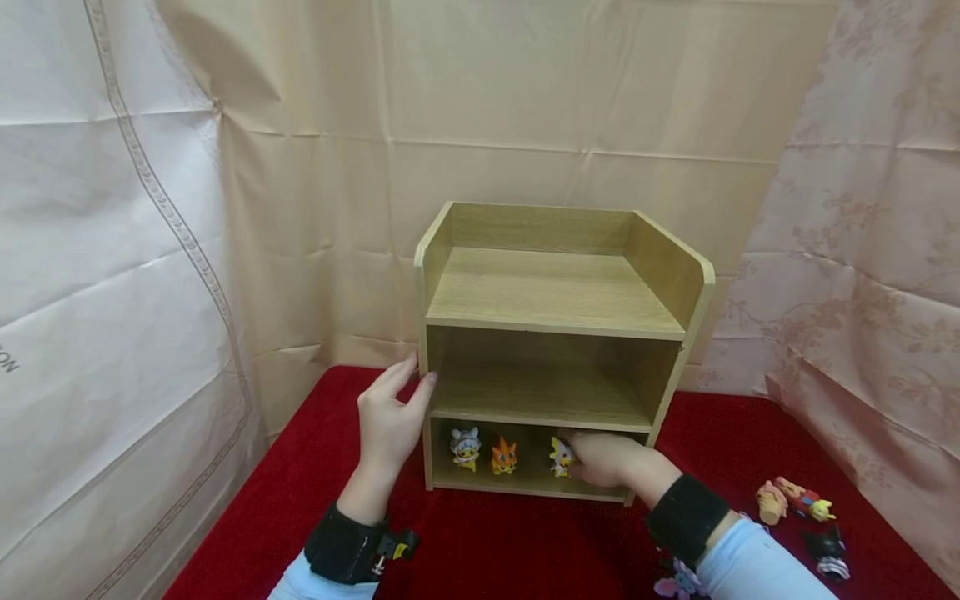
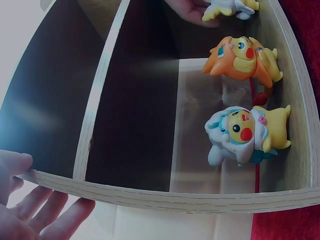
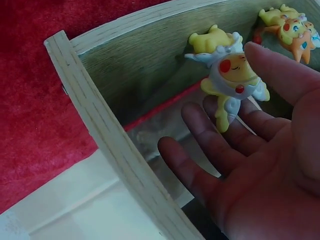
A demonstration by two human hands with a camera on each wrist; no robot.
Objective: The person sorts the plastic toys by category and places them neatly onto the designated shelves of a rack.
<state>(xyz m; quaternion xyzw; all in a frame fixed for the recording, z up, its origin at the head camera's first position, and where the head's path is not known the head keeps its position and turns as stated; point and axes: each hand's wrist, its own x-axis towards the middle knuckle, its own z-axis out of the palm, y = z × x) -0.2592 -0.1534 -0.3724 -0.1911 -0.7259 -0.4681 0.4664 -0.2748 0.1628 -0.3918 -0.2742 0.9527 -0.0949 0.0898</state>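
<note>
At far left, the left hand (image 1: 390,421) rests its extended fingers and thumb against the side of a pale wood-grain, three-tier shelf unit (image 1: 558,287). In its bottom compartment stand a small yellow figurine in a grey-white hood (image 1: 466,450), then an orange-hooded yellow figurine (image 1: 504,457), then, well apart, a yellow-and-white hooded figurine (image 1: 558,458). This last seems smooth, stiff, light plastic, a little slippery, its thin projecting bits the likeliest to snap; the rounded head or body is the better hold. Its long axis is upright, feet down, face turned outward toward the open front. At its right, the right hand (image 1: 611,458) appears to pinch it lightly between thumb and fingers, the outer fingers loosely spread; how firmly, I cannot tell.
</note>
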